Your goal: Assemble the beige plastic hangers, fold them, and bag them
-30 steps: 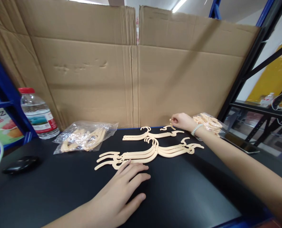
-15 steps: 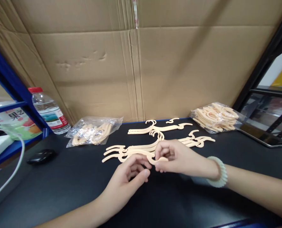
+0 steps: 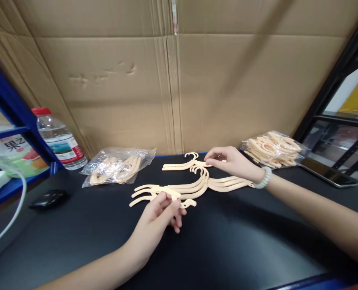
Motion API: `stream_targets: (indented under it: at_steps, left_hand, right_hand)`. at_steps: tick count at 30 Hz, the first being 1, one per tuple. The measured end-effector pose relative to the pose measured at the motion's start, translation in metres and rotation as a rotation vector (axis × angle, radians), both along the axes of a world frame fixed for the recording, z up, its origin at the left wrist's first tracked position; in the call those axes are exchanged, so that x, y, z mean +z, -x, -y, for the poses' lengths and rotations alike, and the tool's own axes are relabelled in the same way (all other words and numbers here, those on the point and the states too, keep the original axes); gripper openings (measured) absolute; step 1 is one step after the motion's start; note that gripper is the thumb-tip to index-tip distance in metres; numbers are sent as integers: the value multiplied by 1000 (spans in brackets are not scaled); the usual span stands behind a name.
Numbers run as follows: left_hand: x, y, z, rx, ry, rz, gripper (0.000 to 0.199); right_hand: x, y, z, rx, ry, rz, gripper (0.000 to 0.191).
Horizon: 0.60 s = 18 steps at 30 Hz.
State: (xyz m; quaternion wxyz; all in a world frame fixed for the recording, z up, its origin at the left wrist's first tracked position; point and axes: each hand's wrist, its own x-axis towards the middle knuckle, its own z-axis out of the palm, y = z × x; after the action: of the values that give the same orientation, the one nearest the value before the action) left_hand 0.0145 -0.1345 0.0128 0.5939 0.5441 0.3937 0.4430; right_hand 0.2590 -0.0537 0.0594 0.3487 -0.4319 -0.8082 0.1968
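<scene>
My left hand pinches a small cream plastic hanger piece with a curved end and a hole in it, just in front of a row of hangers. Several cream folding hangers lie nested on the black table, hooks toward the back and small arms fanned at the left. Farther back, my right hand is open, its bent fingers over the right arm of another hanger. Whether its fingertips touch that arm is not clear. The hand hides the small pieces at that end.
Clear bags of hanger parts lie at the left and right. A water bottle and a black mouse are on the left, a dark tablet on the right. Cardboard walls the back.
My right hand has let go of the small hanger piece and moved up and back to the rear hanger. The left hand now holds the piece, slightly lower and to the left.
</scene>
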Motion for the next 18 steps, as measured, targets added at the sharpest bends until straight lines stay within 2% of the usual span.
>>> stream_targets:
  at_steps: [2, 5, 8, 12, 18]
  left_hand:
    - [-1, 0, -1, 8, 13, 33, 31]
    - [-4, 1, -4, 10, 26, 49, 33]
    - [-6, 2, -6, 9, 19, 35, 32]
    - [-4, 3, -4, 20, -15, 5, 29]
    - [-3, 4, -2, 10, -40, -22, 25]
  right_hand:
    - [-11, -13, -23, -138, -103, 271, 16]
    - [-31, -24, -45, -120, -126, 402, 11]
    - [-43, -25, -52, -102, -137, 447, 9]
    - [-43, -20, -56, -106, -125, 471, 7]
    - [-35, -18, -66, -84, -88, 445, 11]
